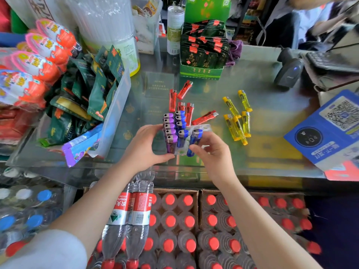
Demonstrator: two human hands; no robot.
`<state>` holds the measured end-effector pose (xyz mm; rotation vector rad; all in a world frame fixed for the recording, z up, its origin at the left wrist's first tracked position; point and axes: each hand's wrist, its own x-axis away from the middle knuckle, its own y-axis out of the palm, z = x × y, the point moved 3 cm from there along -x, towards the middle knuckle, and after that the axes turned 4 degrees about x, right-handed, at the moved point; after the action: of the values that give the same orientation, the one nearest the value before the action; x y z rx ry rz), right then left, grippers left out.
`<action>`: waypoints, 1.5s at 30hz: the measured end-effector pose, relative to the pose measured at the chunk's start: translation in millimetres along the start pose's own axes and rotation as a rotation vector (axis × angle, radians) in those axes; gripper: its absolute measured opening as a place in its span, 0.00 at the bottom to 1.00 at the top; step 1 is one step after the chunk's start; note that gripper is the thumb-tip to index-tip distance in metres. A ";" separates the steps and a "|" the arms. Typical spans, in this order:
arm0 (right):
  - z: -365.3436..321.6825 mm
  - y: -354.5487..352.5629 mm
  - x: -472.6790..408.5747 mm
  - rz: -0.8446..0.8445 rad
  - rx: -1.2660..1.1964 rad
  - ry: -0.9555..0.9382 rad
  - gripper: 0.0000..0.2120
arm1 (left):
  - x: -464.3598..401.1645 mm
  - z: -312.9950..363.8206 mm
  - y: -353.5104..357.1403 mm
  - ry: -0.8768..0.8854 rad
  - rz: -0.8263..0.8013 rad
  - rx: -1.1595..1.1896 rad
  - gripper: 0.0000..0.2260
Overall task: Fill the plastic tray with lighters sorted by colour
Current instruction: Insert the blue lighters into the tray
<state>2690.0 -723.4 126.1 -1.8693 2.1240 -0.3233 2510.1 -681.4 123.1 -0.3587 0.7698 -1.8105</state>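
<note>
Head view looks down on a glass counter [272, 117] crowded with shop stock, and the sorting is somewhere around the middle, I'd say. The plastic tray [204, 127] sits near the counter's front edge, roughly midway along it, tipped up a little between the person's two hands. A full row of purple lighters [169, 131] stands along its left side, and a row of blue lighters [180, 123] is growing right beside it.

The left hand [144, 149] is curled around the tray's left and near side, thumb along the bottom edge, steadying it. The right hand [212, 152] has its fingers pinched on one more blue lighter [194, 141], which is angled at the near end of the blue row; whether it is seated in a slot yet I cannot tell.

The rest of the tray, to the right of the blue row, looks bare clear plastic. Still loose on the counter are the red lighters [187, 111], scattered just behind the tray toward the counter's middle, one of them lying flat at the tray's far right corner, and a cluster of yellow lighters [238, 121] further toward the right side, well apart from the tray.

So by my reckoning purple is done, blue is nearly done, and red and yellow are untouched.
</note>
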 end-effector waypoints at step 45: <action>-0.1 23.3 11.0 -0.034 0.537 -0.273 0.12 | 0.5 -21.3 6.1 -0.026 -0.051 0.012 0.27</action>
<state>2667.1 -731.3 117.2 -1.5339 1.6234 -0.5478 2502.0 -676.2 103.2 -0.3966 0.7370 -1.8541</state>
